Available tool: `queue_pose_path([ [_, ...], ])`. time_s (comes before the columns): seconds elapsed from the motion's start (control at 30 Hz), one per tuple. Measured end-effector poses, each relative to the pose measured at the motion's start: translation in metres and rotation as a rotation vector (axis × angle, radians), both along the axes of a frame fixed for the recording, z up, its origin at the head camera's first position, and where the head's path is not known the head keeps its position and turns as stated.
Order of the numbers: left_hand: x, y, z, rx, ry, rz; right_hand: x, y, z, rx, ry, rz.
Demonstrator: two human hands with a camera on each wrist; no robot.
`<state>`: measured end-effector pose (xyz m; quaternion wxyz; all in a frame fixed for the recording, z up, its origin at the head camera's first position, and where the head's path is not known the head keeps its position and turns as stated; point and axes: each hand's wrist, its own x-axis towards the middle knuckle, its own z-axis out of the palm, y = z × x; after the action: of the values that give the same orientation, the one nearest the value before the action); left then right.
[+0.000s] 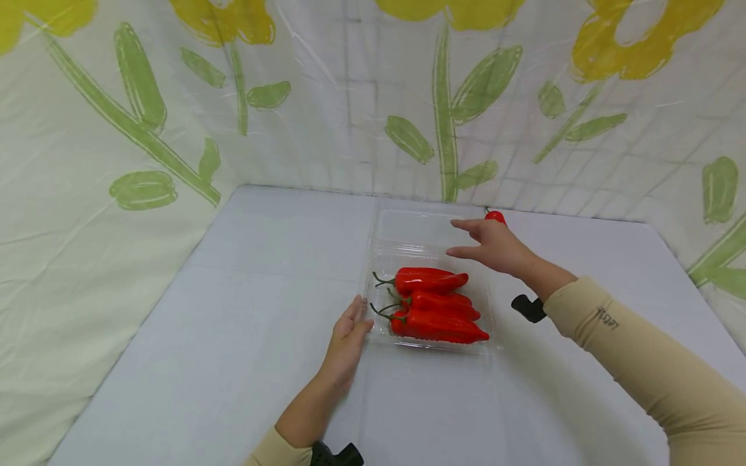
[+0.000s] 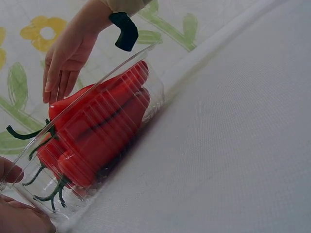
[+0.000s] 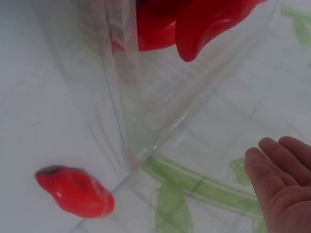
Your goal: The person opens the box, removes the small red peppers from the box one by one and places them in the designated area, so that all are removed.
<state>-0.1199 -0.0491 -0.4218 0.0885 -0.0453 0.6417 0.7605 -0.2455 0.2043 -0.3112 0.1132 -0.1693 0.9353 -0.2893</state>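
Observation:
A clear plastic clamshell box [image 1: 431, 347] lies open on the table, its see-through lid [image 1: 408, 225] folded back at the far side. Several long red peppers [image 1: 440, 327] with green stems lie stacked in its tray, stems to the left. My left hand [image 1: 346, 343] grips the tray's left edge, thumb at the rim and fingers outside; the left wrist view shows this hand [image 2: 22, 213] at the lower left. Above the box's far right part hovers my right hand [image 1: 492, 246], fingers extended and holding nothing. Beyond it, another red pepper [image 1: 495, 216] is partly hidden by the hand.
A white cloth covers the table [image 1: 233, 310]. Behind it hangs a pale curtain [image 1: 326, 129] printed with yellow flowers and green leaves. The loose pepper [image 3: 77, 194] lies near the table's far edge, beside the open lid.

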Motion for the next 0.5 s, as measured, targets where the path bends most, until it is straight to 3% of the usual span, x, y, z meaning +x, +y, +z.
queue_pose_path([
  [0.5, 0.0, 0.0, 0.0, 0.011, 0.004, 0.007, 0.011, -0.022, -0.006, 0.054, -0.031, 0.113],
])
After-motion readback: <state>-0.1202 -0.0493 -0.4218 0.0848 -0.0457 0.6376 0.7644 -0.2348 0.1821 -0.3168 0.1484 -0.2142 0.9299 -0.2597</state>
